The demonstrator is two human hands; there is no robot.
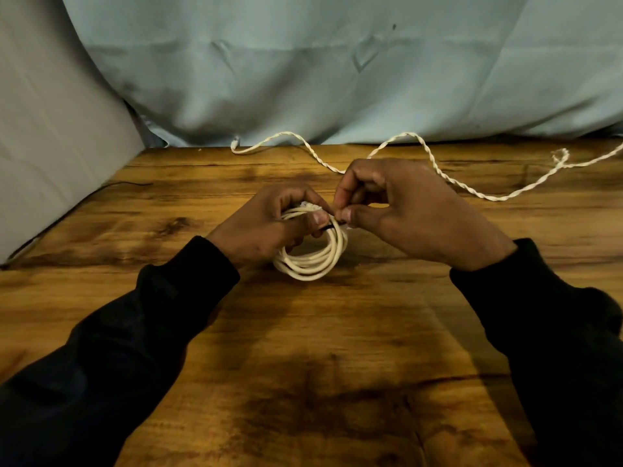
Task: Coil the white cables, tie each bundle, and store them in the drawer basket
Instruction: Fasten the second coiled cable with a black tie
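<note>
A coiled white cable stands in several loops on the wooden table, near its middle. My left hand grips the coil's upper left side with fingers curled round the strands. My right hand pinches a thin dark tie at the top of the coil, thumb and forefinger together. A second white cable, twisted and uncoiled, snakes along the table's far edge from left to right behind my hands. No drawer basket is in view.
Pale blue cloth hangs behind the table's far edge. A grey panel leans at the left, with a thin black wire running along its foot. Dark sleeves cover both forearms.
</note>
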